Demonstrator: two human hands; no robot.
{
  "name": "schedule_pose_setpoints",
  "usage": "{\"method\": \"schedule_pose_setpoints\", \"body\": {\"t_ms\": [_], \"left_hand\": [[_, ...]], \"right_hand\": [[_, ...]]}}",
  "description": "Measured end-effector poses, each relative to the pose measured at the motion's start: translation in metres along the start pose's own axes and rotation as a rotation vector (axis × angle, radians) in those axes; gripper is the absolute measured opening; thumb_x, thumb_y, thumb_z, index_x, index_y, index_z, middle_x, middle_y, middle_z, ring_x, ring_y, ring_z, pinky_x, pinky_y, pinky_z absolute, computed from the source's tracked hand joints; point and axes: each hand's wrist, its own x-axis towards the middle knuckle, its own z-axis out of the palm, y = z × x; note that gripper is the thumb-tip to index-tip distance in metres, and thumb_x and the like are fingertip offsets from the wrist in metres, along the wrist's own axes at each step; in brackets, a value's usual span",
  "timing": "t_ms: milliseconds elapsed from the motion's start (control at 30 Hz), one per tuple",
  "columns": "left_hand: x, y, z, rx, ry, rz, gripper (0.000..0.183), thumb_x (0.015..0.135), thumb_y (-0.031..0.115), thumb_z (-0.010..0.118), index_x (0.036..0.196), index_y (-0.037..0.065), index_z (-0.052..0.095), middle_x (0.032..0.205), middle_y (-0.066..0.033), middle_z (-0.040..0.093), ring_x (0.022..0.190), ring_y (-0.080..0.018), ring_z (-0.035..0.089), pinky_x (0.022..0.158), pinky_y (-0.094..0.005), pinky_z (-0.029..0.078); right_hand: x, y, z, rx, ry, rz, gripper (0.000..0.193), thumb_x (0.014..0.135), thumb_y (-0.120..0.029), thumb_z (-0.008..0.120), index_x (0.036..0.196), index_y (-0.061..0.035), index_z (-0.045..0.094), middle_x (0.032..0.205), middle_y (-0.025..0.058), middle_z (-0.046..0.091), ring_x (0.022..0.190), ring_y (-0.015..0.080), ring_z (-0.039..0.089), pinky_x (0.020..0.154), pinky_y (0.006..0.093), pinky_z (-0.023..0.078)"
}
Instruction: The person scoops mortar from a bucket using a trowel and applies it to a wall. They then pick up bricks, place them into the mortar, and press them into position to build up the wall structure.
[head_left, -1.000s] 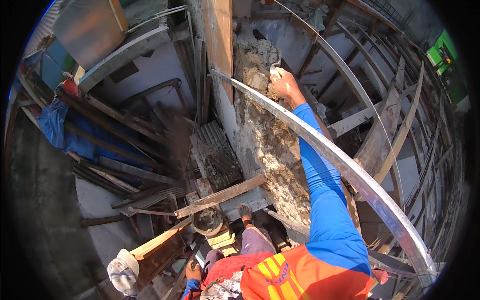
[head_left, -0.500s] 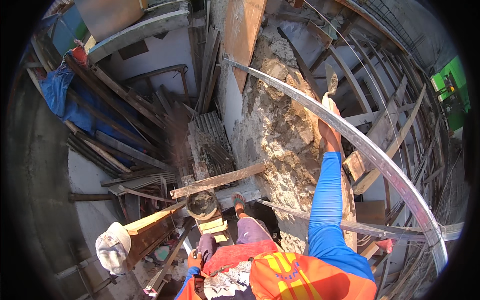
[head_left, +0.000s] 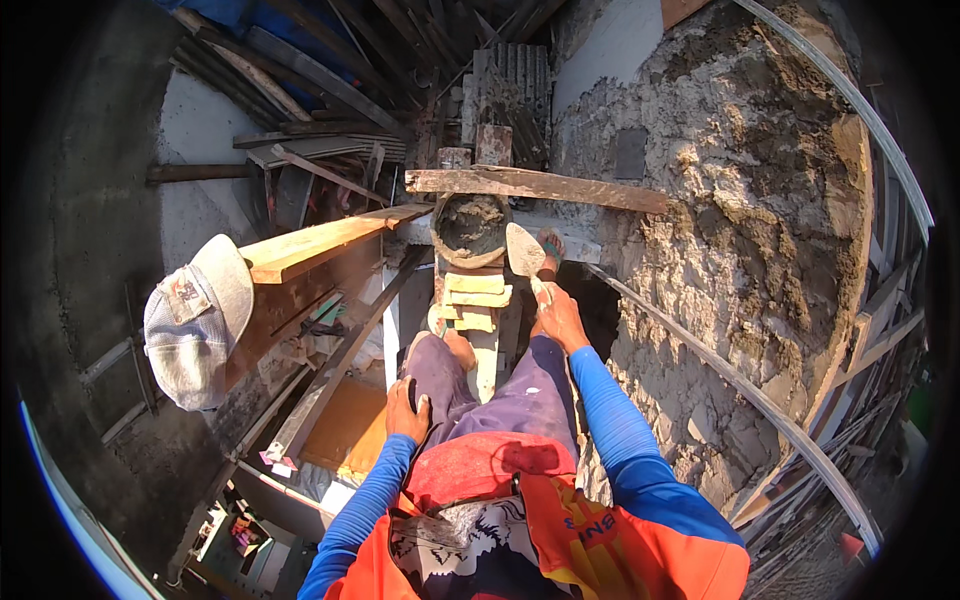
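Note:
My right hand [head_left: 562,317] is closed round the handle of a trowel [head_left: 523,250]. The trowel's pointed blade is beside the right rim of a round bucket [head_left: 471,262], in which grey mortar [head_left: 472,222] lies. Resting on my left thigh, my left hand [head_left: 406,411] has its fingers loosely spread and holds nothing. To the right rises a rough mortar-covered wall [head_left: 730,240], partly in shadow.
A weathered plank [head_left: 540,187] crosses behind the bucket. A cap [head_left: 200,320] hangs on the end of a board [head_left: 330,245] at left. Yellowish blocks [head_left: 476,298] lie before the bucket. A long bar [head_left: 740,385] slants along the wall, above a dark gap [head_left: 597,318].
My right hand has brought the trowel from far up along the wall down to the bucket. The view has tilted down, showing my left hand and legs more fully.

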Motion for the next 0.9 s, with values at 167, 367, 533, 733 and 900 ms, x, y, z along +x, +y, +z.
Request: {"method": "schedule_pose_setpoints", "body": {"t_ms": [167,367,533,733,900], "left_hand": [[-0.015,-0.01,0.001,0.03,-0.048,-0.151,0.06,0.091,0.028,0.064,0.142,0.001,0.046,0.142,-0.0262,0.047,0.135,-0.0407,0.042,0.116,-0.0464,0.032],[-0.026,-0.008,0.028,0.017,-0.06,-0.277,0.061,0.089,0.024,0.066,0.142,0.002,0.046,0.141,-0.0267,0.048,0.135,-0.041,0.043,0.115,-0.047,0.033],[-0.016,-0.014,0.019,-0.016,-0.085,-0.249,0.06,0.088,0.021,0.068,0.141,0.001,0.048,0.141,-0.0263,0.049,0.135,-0.0408,0.044,0.115,-0.0455,0.033],[-0.02,-0.013,0.023,-0.009,-0.068,-0.287,0.06,0.087,0.02,0.068,0.141,0.0,0.048,0.14,-0.0253,0.05,0.134,-0.0397,0.045,0.114,-0.0439,0.035],[-0.011,-0.009,0.021,0.015,-0.047,-0.244,0.059,0.087,0.019,0.068,0.139,-0.001,0.049,0.137,-0.0252,0.052,0.13,-0.0406,0.048,0.112,-0.0447,0.037]], "right_hand": [[0.175,0.02,0.131,-0.291,-0.048,-0.031,0.037,0.097,-0.037,0.052,0.109,-0.0044,0.065,0.104,0.0257,0.07,0.099,0.0461,0.066,0.089,0.0532,0.052],[0.211,0.034,0.116,-0.768,0.127,-0.38,0.023,0.096,-0.021,0.053,0.108,-0.0059,0.066,0.097,0.0158,0.071,0.084,0.0319,0.073,0.067,0.0431,0.058],[0.263,0.065,0.156,-0.871,-0.029,-0.381,0.022,0.096,-0.019,0.05,0.099,-0.0081,0.07,0.094,0.0134,0.072,0.082,0.0293,0.073,0.065,0.0403,0.059],[0.283,0.065,0.179,-0.493,-0.326,-0.16,0.042,0.095,-0.04,0.06,0.102,-0.0007,0.071,0.109,0.023,0.07,0.102,0.0382,0.069,0.088,0.0457,0.054],[0.286,0.087,0.135,-0.303,-0.526,-0.201,0.052,0.092,-0.05,0.063,0.118,-0.0051,0.07,0.113,0.0256,0.069,0.108,0.0416,0.065,0.095,0.0484,0.05]]}}
